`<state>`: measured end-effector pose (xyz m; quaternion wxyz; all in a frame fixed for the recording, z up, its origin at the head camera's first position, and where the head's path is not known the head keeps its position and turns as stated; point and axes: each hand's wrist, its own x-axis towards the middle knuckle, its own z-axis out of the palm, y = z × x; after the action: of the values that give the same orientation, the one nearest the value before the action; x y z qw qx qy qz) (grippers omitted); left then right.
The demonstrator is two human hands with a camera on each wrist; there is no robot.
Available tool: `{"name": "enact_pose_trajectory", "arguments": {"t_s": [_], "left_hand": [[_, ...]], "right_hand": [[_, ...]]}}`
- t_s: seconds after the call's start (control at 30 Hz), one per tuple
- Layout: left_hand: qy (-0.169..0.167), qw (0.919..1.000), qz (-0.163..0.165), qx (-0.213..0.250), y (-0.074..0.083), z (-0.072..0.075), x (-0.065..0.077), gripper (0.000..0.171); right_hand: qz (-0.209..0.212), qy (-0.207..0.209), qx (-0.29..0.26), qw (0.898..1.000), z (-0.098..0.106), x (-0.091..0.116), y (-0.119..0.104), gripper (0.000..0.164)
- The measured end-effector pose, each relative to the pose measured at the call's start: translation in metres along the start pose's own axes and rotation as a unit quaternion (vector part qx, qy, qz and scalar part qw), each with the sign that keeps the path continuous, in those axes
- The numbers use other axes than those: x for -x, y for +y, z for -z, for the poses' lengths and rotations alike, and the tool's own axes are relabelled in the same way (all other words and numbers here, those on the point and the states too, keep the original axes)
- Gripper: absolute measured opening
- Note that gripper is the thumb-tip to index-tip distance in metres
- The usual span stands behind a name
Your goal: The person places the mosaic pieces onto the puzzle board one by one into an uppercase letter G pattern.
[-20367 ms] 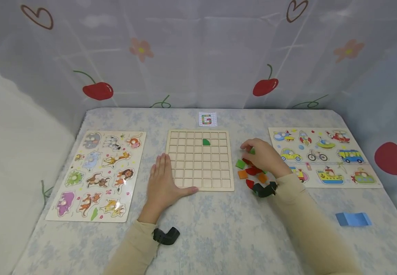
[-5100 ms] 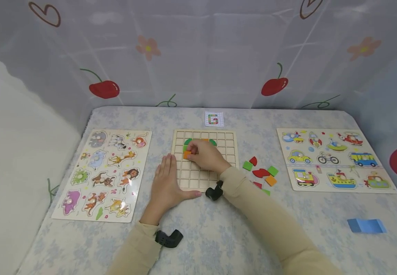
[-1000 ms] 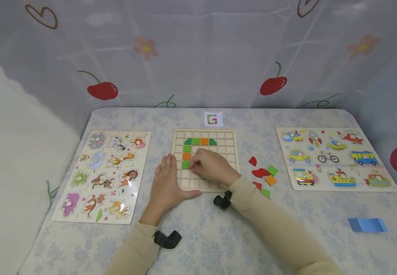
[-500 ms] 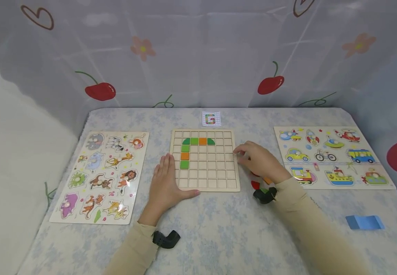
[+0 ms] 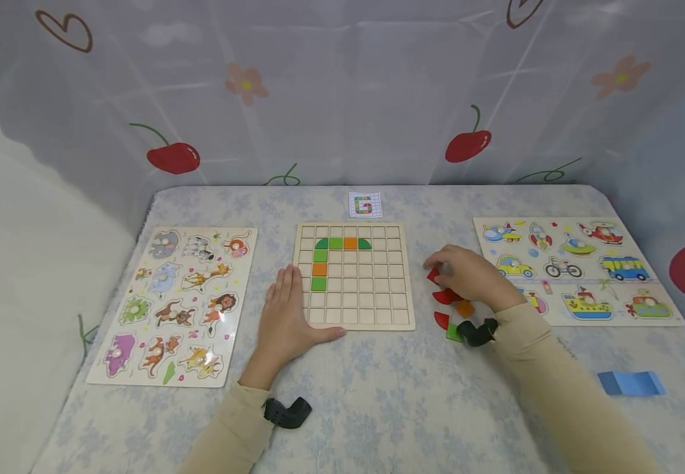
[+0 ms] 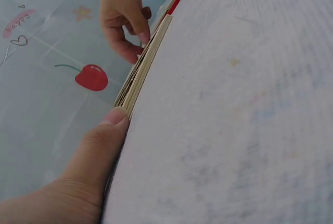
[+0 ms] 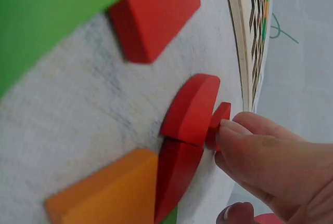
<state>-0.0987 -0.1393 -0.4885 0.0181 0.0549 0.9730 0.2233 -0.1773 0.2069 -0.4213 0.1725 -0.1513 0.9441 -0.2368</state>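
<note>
A square wooden grid board [image 5: 369, 283] lies mid-table, with green and orange pieces set in its upper-left cells, including a green quarter-circle block [image 5: 364, 244]. My left hand [image 5: 283, 319] rests flat along the board's left side, its thumb against the front edge; the left wrist view shows that thumb [image 6: 99, 146] touching the edge. Right of the board, my right hand [image 5: 467, 273] pinches a red quarter-circle block [image 7: 221, 122] between thumb and forefinger, low over the table. Close by are more red blocks [image 5: 446, 297], an orange square [image 5: 464, 309] and a green square [image 5: 453, 332].
A small pattern card [image 5: 365, 205] lies behind the board. An animal puzzle [image 5: 230, 342] is at the left and a vehicle puzzle [image 5: 579, 316] at the right, partly under my right hand and wrist. A blue folded piece [image 5: 631, 383] lies at the front right.
Over the longer span, green and orange pieces were added to the board. In the last second my right hand left the green square in the grid, moved right and took the red quarter-circle block.
</note>
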Motion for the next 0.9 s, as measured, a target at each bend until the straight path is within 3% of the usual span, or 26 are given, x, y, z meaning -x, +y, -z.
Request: {"name": "enact_pose_trajectory", "arguments": {"t_s": [0.37, 0.53, 0.77, 0.9], "left_hand": [[0.000, 1.0000, 0.000, 0.002, 0.0010, 0.0013, 0.0007, 0.149], [0.002, 1.0000, -0.001, 0.003, 0.0005, 0.0017, 0.0012, 0.150], [0.003, 1.0000, -0.001, 0.001, 0.0006, 0.0020, 0.0016, 0.150], [-0.004, 1.0000, 0.002, 0.004, 0.0023, 0.0033, 0.0014, 0.149]], "right_hand": [[-0.023, 0.006, 0.033, 0.999, 0.0009, -0.0012, 0.0030, 0.015], [-0.032, 0.014, 0.056, 0.998, 0.0013, -0.0009, 0.0022, 0.022], [-0.001, -0.041, 0.006, 0.999, 0.0069, 0.0007, 0.0037, 0.021], [-0.008, -0.044, 0.001, 0.999, 0.0069, 0.0015, 0.0048, 0.016]]}}
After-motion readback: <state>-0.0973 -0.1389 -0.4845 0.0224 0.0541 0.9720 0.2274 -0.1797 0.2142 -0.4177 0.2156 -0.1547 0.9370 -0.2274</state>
